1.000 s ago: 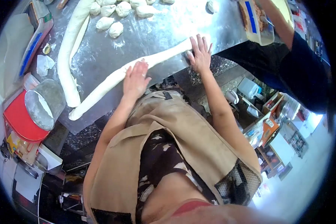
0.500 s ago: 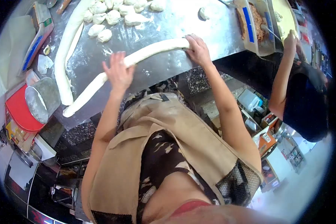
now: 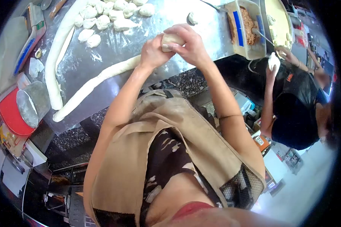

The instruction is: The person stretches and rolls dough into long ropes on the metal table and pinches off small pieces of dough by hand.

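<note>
Both my hands are at the right end of a long white dough rope on the metal worktop. My left hand is closed round the dough where the rope runs into my grip. From the other side my right hand is curled over the end, and a rounded bulge of dough shows between the two hands. I cannot tell whether this end is still joined to the rope. A second, thicker dough rope lies to the left. Several dough pieces are grouped beyond my hands.
A lone dough piece sits further right. At the right edge stands a plastic tub of brown filling with a spoon. A co-worker holds dough beside a round pale tray. A red container and metal pot are at left.
My hands have come together at the rope's right end, after lying apart along it. Dough is now gripped between them. The co-worker's hand has moved off the tray, holding dough.
</note>
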Available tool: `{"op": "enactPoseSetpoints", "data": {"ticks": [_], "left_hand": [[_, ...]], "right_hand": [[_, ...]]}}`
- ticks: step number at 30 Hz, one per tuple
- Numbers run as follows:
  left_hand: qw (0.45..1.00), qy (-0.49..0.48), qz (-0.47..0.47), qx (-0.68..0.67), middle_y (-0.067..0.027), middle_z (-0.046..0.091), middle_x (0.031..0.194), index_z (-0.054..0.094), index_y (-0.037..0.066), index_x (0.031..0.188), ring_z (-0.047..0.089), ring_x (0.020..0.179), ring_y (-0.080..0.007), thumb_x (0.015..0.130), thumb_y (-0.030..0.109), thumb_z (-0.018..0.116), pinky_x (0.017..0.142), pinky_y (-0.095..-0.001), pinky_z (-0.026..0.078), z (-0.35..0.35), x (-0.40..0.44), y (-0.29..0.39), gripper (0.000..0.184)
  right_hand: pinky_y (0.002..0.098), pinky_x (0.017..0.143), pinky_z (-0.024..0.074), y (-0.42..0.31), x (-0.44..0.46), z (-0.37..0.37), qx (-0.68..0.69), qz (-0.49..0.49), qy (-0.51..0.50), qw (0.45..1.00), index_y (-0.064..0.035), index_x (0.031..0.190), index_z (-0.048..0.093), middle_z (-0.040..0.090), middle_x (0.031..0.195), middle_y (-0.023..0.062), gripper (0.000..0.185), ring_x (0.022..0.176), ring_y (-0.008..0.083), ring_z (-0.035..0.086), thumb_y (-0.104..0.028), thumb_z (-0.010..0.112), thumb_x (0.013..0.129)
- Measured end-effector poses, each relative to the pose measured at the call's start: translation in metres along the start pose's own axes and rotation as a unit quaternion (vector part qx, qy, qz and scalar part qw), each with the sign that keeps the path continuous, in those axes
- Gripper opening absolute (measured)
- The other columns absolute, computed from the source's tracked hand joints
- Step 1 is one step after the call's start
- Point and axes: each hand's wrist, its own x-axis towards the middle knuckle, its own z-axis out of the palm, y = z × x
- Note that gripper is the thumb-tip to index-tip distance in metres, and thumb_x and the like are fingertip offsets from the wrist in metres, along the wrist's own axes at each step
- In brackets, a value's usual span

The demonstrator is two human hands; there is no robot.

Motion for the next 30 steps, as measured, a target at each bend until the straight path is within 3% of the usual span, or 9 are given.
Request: {"op": "enactPoseSetpoints", "data": {"ticks": [5, 11, 17, 21, 22, 23, 26, 27, 30], "left_hand": [[0.998, 0.052, -0.034, 0.001, -0.0170, 0.068, 0.080, 0.062, 0.004, 0.103, 0.067, 0.075, -0.0354, 0.067, 0.034, 0.077, 0.067, -0.0411, 0.055, -0.003, 0.004, 0.006, 0.049], [0.996, 0.008, 0.023, 0.087, -0.0160, 0.066, 0.073, 0.067, 0.004, 0.076, 0.066, 0.068, -0.0338, 0.074, 0.020, 0.067, 0.060, -0.0411, 0.053, -0.012, 0.013, 0.013, 0.016], [0.997, 0.021, 0.046, 0.061, -0.0153, 0.066, 0.075, 0.066, 0.007, 0.081, 0.066, 0.068, -0.0334, 0.072, 0.019, 0.068, 0.060, -0.0403, 0.053, -0.016, 0.015, 0.014, 0.015], [0.989, 0.014, 0.131, -0.074, -0.0127, 0.066, 0.076, 0.064, 0.008, 0.083, 0.065, 0.070, -0.0319, 0.067, 0.020, 0.073, 0.061, -0.0394, 0.053, -0.024, 0.012, 0.013, 0.022], [0.987, -0.001, 0.155, -0.043, -0.0094, 0.066, 0.076, 0.063, 0.005, 0.085, 0.064, 0.064, -0.0221, 0.072, 0.013, 0.073, 0.061, -0.0318, 0.051, -0.025, 0.008, 0.030, 0.018], [0.996, -0.008, 0.034, -0.080, -0.0082, 0.066, 0.079, 0.063, 0.005, 0.086, 0.064, 0.069, -0.0191, 0.075, 0.013, 0.072, 0.064, -0.0302, 0.050, -0.026, 0.003, 0.025, 0.017], [0.970, 0.028, -0.128, -0.205, -0.0113, 0.066, 0.094, 0.064, 0.006, 0.088, 0.065, 0.087, -0.0211, 0.080, 0.021, 0.070, 0.078, -0.0308, 0.050, -0.038, 0.000, -0.031, 0.018], [0.986, 0.055, -0.046, -0.151, -0.0138, 0.060, 0.116, 0.064, 0.005, 0.093, 0.059, 0.105, -0.0252, 0.082, 0.019, 0.068, 0.090, -0.0352, 0.046, -0.043, -0.001, -0.046, 0.019], [0.977, 0.078, 0.001, -0.200, -0.0165, 0.053, 0.126, 0.064, 0.004, 0.095, 0.054, 0.113, -0.0294, 0.082, 0.020, 0.069, 0.096, -0.0382, 0.041, -0.043, -0.002, -0.044, 0.021]], "right_hand": [[0.0361, 0.079, 0.0502, 0.000, 0.006, 0.016, 0.056, 0.020, 0.079, 0.995, -0.0049, 0.101, 0.066, 0.062, 0.098, 0.0115, 0.027, 0.089, 0.0272, 0.061, -0.016, 0.073, 0.077], [0.0372, 0.063, 0.0490, -0.009, 0.014, 0.031, -0.082, -0.010, 0.155, 0.985, -0.0081, 0.081, 0.063, 0.059, 0.077, 0.0087, 0.016, 0.072, 0.0287, 0.058, -0.021, 0.071, 0.078], [0.0400, 0.059, 0.0480, 0.002, 0.022, 0.045, -0.048, 0.012, 0.212, 0.976, -0.0051, 0.075, 0.061, 0.057, 0.073, 0.0111, 0.013, 0.066, 0.0304, 0.057, -0.016, 0.068, 0.074], [0.0465, 0.068, 0.0478, 0.094, 0.090, 0.067, -0.156, 0.092, 0.232, 0.956, -0.0027, 0.081, 0.064, 0.062, 0.082, 0.0169, 0.021, 0.076, 0.0368, 0.059, -0.022, 0.064, 0.074], [0.0481, 0.074, 0.0480, 0.117, 0.102, 0.070, -0.179, 0.145, 0.231, 0.945, -0.0014, 0.087, 0.065, 0.063, 0.087, 0.0194, 0.026, 0.081, 0.0383, 0.060, -0.024, 0.063, 0.075], [0.0481, 0.074, 0.0480, 0.117, 0.099, 0.070, -0.176, 0.143, 0.227, 0.947, -0.0014, 0.087, 0.065, 0.063, 0.087, 0.0194, 0.026, 0.081, 0.0383, 0.060, -0.024, 0.063, 0.075], [0.0445, 0.091, 0.0454, 0.091, 0.083, 0.054, -0.183, 0.134, 0.079, 0.971, -0.0020, 0.113, 0.061, 0.060, 0.110, 0.0225, 0.046, 0.105, 0.0390, 0.056, -0.026, 0.067, 0.075], [0.0427, 0.095, 0.0444, 0.072, 0.068, 0.040, -0.225, 0.146, -0.028, 0.963, -0.0026, 0.121, 0.058, 0.057, 0.117, 0.0232, 0.053, 0.112, 0.0387, 0.053, -0.026, 0.070, 0.074], [0.0384, 0.090, 0.0478, 0.013, 0.018, 0.061, 0.124, 0.179, -0.147, 0.965, -0.0044, 0.116, 0.062, 0.064, 0.106, 0.0166, 0.051, 0.102, 0.0267, 0.059, -0.014, 0.076, 0.068]]}}
